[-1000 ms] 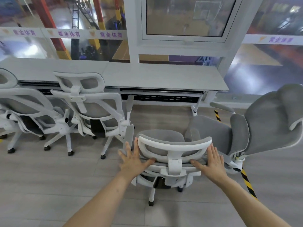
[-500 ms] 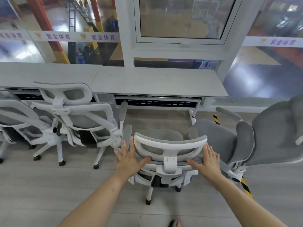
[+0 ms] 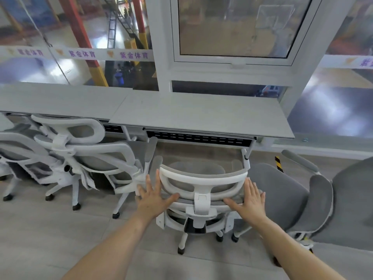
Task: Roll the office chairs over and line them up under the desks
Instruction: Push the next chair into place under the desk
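Observation:
A white-framed office chair with grey mesh [image 3: 202, 179] stands in front of me, its back towards me, facing the right-hand grey desk [image 3: 199, 115]. My left hand [image 3: 154, 196] presses flat against the left side of its backrest, fingers straight and spread. My right hand [image 3: 249, 201] presses flat on the right side in the same way. The chair's seat front is near the desk edge. Two more white mesh chairs, the nearer one [image 3: 90, 152] and a farther one [image 3: 18, 150], stand at the left desk [image 3: 60, 100].
A grey upholstered chair [image 3: 314, 197] stands close on the right, almost touching the pushed chair. The desk leg [image 3: 245, 156] is just ahead on the right. Yellow-black floor tape [image 3: 278, 161] runs beside it. Glass wall and window frame rise behind the desks.
The chair has rolled forward towards the desk with both hands flat on its backrest, and I have stepped closer; the left chairs and the grey chair now sit nearer in view.

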A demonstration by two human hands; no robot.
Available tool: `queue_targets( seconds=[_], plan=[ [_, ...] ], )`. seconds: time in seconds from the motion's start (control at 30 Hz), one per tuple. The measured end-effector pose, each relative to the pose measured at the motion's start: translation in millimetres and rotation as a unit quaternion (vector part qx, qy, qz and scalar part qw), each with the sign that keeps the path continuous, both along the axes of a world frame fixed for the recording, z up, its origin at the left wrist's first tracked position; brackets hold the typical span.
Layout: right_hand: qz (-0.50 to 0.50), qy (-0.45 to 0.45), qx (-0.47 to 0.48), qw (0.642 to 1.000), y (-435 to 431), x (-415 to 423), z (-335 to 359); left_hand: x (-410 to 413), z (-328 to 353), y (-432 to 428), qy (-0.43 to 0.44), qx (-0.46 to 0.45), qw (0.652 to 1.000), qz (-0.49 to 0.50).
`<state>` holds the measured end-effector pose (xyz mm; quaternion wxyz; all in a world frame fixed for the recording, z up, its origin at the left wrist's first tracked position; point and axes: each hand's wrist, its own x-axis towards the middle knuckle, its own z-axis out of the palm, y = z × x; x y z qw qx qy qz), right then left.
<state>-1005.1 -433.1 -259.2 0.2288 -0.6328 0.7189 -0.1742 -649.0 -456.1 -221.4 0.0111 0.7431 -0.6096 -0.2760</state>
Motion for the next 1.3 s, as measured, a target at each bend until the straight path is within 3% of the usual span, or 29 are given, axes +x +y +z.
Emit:
queue_targets(
  seconds=[0.7,1.3],
  plan=[
    [-0.008,0.010,-0.001,1.000,-136,-17,-4,-18,-5,-132,-0.011,-0.011,1.000,0.006],
    [-0.009,-0.001,0.002,1.000,-181,-11,-1,-12,-8,-181,-0.017,-0.012,1.000,0.005]
  ],
)
